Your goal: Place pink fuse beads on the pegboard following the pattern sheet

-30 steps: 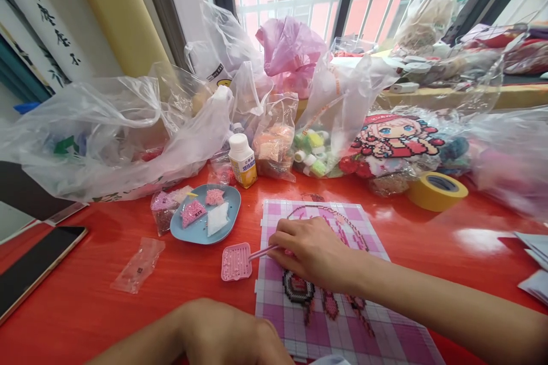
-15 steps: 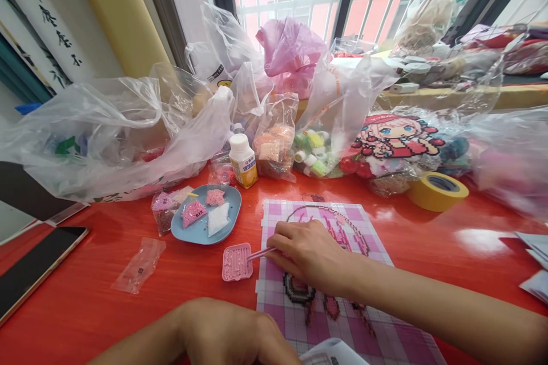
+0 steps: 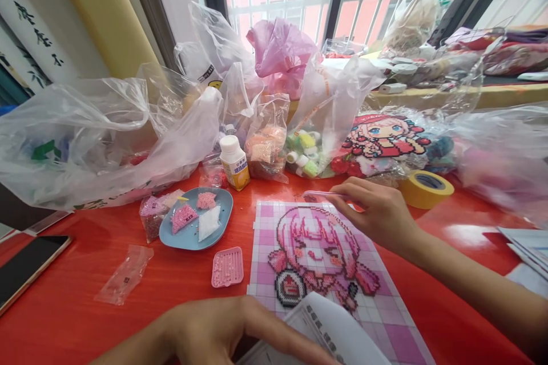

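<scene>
My right hand (image 3: pixel 372 205) is closed on a thin pink tool (image 3: pixel 327 194) above the top right edge of the pegboard (image 3: pixel 265 228). On the board lies a bead picture of a pink-haired character (image 3: pixel 314 251). My left hand (image 3: pixel 231 328) rests on white printed paper (image 3: pixel 329 331) at the bottom edge, over the board's lower part; its index finger stretches across the sheet. Left of the board sits a small pink ribbed tray (image 3: pixel 227 267) with loose pink beads. A blue plate (image 3: pixel 173 240) holds bead packets, two pink and one white (image 3: pixel 209 222).
Plastic bags (image 3: pixel 180 142) crowd the table's back. A white-capped bottle (image 3: pixel 234 164) stands before them. A yellow tape roll (image 3: pixel 427 188) lies at the right, papers (image 3: pixel 522 245) at the right edge. At left are a phone (image 3: pixel 32 265) and a clear packet (image 3: pixel 126 274).
My right hand has moved up and right with the pink tool, away from the tray, uncovering the bead picture. The paper under my left hand has come further into view over the board.
</scene>
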`<state>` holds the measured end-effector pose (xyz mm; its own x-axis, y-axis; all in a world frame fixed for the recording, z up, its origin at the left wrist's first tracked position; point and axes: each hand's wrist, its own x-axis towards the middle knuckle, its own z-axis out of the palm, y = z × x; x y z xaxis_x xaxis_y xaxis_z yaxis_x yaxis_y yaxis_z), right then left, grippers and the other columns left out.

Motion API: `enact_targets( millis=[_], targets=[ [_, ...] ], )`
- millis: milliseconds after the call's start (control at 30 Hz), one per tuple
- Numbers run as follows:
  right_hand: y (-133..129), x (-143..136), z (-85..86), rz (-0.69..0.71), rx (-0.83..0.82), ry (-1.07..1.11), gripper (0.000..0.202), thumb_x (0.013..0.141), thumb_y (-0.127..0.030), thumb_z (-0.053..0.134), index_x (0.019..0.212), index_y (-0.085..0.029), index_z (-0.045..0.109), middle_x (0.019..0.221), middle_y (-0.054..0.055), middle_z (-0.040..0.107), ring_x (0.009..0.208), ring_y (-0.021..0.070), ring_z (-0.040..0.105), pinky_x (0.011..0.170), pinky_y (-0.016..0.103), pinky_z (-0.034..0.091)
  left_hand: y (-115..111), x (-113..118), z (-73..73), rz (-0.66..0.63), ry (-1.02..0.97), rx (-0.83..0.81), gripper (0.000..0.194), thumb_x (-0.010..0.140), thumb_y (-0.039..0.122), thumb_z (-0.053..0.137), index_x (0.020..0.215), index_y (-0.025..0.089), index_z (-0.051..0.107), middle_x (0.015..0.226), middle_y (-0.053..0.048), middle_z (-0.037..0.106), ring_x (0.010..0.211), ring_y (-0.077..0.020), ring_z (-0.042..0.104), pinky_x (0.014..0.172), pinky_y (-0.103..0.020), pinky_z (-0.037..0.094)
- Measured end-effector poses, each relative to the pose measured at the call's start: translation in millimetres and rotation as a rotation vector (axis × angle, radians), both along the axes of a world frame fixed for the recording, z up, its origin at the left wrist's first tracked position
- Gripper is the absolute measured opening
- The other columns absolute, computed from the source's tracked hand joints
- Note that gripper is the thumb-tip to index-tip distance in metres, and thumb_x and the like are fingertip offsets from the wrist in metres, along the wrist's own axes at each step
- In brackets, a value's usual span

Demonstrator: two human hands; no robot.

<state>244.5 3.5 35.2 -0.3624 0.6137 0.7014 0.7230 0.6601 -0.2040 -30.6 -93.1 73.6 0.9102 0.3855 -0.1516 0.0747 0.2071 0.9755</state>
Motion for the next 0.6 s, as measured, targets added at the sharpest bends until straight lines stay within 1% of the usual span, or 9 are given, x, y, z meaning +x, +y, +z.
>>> enact_targets(
  millis=[33, 100, 167, 233, 300, 367, 433, 533, 600],
  targets=[
    [2.1, 10.5, -6.2, -0.038, 0.022, -0.003, 0.025, 0.094, -0.034, 0.055, 0.079, -0.02, 0.069, 0.072, 0.001, 0.069, 0.059, 0.0099, 0.061, 0.055, 0.022, 0.041, 1.0, 0.3, 0.6, 0.015, 0.024, -0.001, 0.054, 0.086, 0.039, 0.06, 0.135, 0.017, 0.059, 0.134, -0.007, 0.065, 0.126, -0.0327, 0.056, 0.104, -0.034, 0.043],
    [4.4, 26.7, -20.0, -0.07, 0.036, -0.019, 0.025, 0.094, -0.034, 0.055, 0.079, -0.021, 0.069, 0.072, 0.001, 0.069, 0.058, 0.0097, 0.061, 0.054, 0.022, 0.041, 2.9, -0.3, -2.1, 0.069, 0.03, -0.026, 0.055, 0.082, 0.036, 0.067, 0.134, 0.017, 0.061, 0.133, -0.01, 0.066, 0.123, -0.0324, 0.06, 0.102, -0.036, 0.046],
    [5.0, 36.5, -32.0, -0.09, 0.038, -0.026, 0.022, 0.093, -0.035, 0.056, 0.082, -0.021, 0.069, 0.073, 0.001, 0.069, 0.058, 0.0097, 0.061, 0.053, 0.022, 0.041, 5.0, -2.1, -7.0, 0.17, -0.023, -0.116, 0.055, 0.078, 0.031, 0.075, 0.131, 0.023, 0.063, 0.135, -0.009, 0.065, 0.123, -0.0319, 0.061, 0.095, -0.034, 0.053],
    [5.0, 41.7, -39.9, -0.09, 0.032, -0.017, 0.02, 0.093, -0.034, 0.057, 0.084, -0.021, 0.069, 0.075, 0.001, 0.069, 0.059, 0.0097, 0.061, 0.053, 0.022, 0.041, 7.5, -4.1, -9.9, 0.3, -0.042, -0.167, 0.052, 0.077, 0.025, 0.078, 0.127, 0.03, 0.066, 0.122, -0.006, 0.073, 0.113, -0.0279, 0.068, 0.092, -0.034, 0.055],
    [4.8, 44.5, -43.9, -0.069, 0.015, -0.005, 0.018, 0.093, -0.032, 0.057, 0.084, -0.021, 0.068, 0.077, 0.001, 0.068, 0.061, 0.0097, 0.061, 0.055, 0.022, 0.043, 10.7, -5.4, -8.2, 0.449, -0.052, -0.221, 0.049, 0.079, 0.021, 0.076, 0.125, 0.033, 0.067, 0.116, -0.006, 0.076, 0.107, -0.0242, 0.071, 0.091, -0.033, 0.055],
    [4.4, 46.5, -45.7, -0.056, -0.012, 0.005, 0.018, 0.093, -0.032, 0.057, 0.085, -0.021, 0.068, 0.08, 0.002, 0.066, 0.063, 0.01, 0.061, 0.056, 0.022, 0.044, 14.5, -5.8, -2.4, 0.648, -0.038, -0.347, 0.047, 0.08, 0.019, 0.075, 0.124, 0.032, 0.067, 0.115, -0.006, 0.076, 0.106, -0.0236, 0.071, 0.091, -0.033, 0.055],
    [4.0, 48.2, -47.1, -0.059, -0.038, 0.019, 0.019, 0.093, -0.033, 0.056, 0.085, -0.021, 0.068, 0.08, 0.003, 0.063, 0.062, 0.01, 0.059, 0.055, 0.022, 0.045, 18.8, -6.0, 4.3, 0.834, -0.005, -0.409, 0.05, 0.078, 0.018, 0.076, 0.125, 0.033, 0.066, 0.113, -0.005, 0.077, 0.099, -0.0233, 0.074, 0.086, -0.032, 0.057],
    [4.0, 51.0, -49.0, -0.061, -0.063, 0.054, 0.019, 0.092, -0.034, 0.057, 0.086, -0.021, 0.069, 0.076, 0.002, 0.058, 0.059, 0.0098, 0.056, 0.054, 0.023, 0.045, 26.3, -7.3, 9.6, 1.062, 0.047, -0.381, 0.063, 0.077, 0.02, 0.076, 0.135, 0.035, 0.058, 0.115, -0.003, 0.077, 0.097, -0.0247, 0.075, 0.084, -0.031, 0.059],
    [4.8, 53.3, -49.9, -0.061, -0.067, 0.073, 0.018, 0.092, -0.034, 0.059, 0.085, -0.021, 0.069, 0.075, 0.002, 0.057, 0.059, 0.0097, 0.055, 0.054, 0.023, 0.045, 31.1, -8.6, 8.7, 1.148, 0.058, -0.342, 0.071, 0.075, 0.022, 0.077, 0.14, 0.037, 0.052, 0.118, -0.002, 0.076, 0.099, -0.026, 0.075, 0.086, -0.032, 0.058]
  ],
)
